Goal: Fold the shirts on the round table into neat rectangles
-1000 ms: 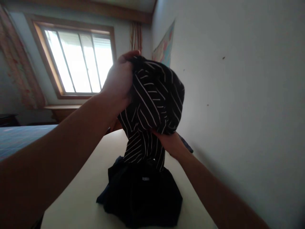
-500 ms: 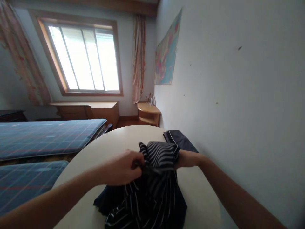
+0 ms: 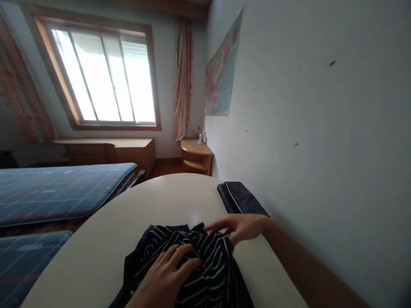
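A black garment with white stripes [image 3: 208, 278] lies crumpled on the near part of the round cream table [image 3: 173, 192]. My left hand [image 3: 167, 273] rests on top of the cloth, its fingers spread over the folds. At the garment's far right edge is my right hand [image 3: 240, 226], fingers stretched apart and touching the cloth. Beyond that hand, a folded dark piece of cloth with a white line [image 3: 242, 199] lies near the wall. Part of the garment is cut off by the bottom of the view.
The white wall [image 3: 305, 179] runs close along the table's right side. Plaid mattresses [image 3: 64, 188] lie to the left. A wooden desk [image 3: 135, 145] and a corner shelf [image 3: 196, 148] stand beneath and beside the window.
The striped cloth, lifted and bunched between my hands before, now lies lower on the table. Both hands have moved down, and my left hand has opened onto it.
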The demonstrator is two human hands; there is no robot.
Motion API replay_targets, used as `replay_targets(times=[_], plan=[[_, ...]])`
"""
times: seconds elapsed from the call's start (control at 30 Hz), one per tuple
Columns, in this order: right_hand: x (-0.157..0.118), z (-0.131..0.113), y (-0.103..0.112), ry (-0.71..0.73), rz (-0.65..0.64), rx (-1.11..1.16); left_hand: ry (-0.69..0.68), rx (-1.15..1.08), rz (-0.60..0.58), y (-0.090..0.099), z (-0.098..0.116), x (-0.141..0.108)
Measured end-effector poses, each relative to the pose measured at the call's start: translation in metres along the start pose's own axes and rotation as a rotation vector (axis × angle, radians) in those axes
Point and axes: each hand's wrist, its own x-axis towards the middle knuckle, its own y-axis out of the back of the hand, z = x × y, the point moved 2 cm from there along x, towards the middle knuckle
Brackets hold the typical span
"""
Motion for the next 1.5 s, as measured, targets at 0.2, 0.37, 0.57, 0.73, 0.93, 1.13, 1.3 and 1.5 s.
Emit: replay_targets(times=[0.2, 0.37, 0.57, 0.73, 0.93, 1.13, 1.3, 1.5], plan=[[-0.005, 0.089, 0.060, -0.500, 0.975, -0.580, 0.095, -0.044, 0.458, 0.031, -0.043, -0.055], [0.001, 0.114, 0.060, -0.631, 0.929, -0.680, 0.055, -0.007, 0.090, 0.029, -0.030, -0.050], [-0.028, 0.070, 0.084, -0.345, 1.383, -0.591, 0.150, -0.200, 0.182, 0.056, -0.013, -0.029], [-0.074, -0.032, 0.091, 0.428, 1.759, -0.617, 0.193, -0.398, 0.397, 0.075, -0.023, 0.033], [-0.091, -0.172, 0.074, 0.978, 1.451, -0.571, 0.166, -0.779, 0.383, 0.116, 0.015, 0.116], [-0.104, -0.205, 0.087, 0.862, 1.351, -0.720, 0.134, -0.932, 0.613, 0.163, 0.044, 0.145], [-0.106, -0.185, 0.097, 0.679, 1.565, -0.745, 0.119, -1.241, 0.557, 0.182, 0.046, 0.137], [-0.066, -0.166, 0.085, 0.613, 1.388, -0.665, 0.001, -1.072, 0.195, 0.164, 0.068, 0.129]])
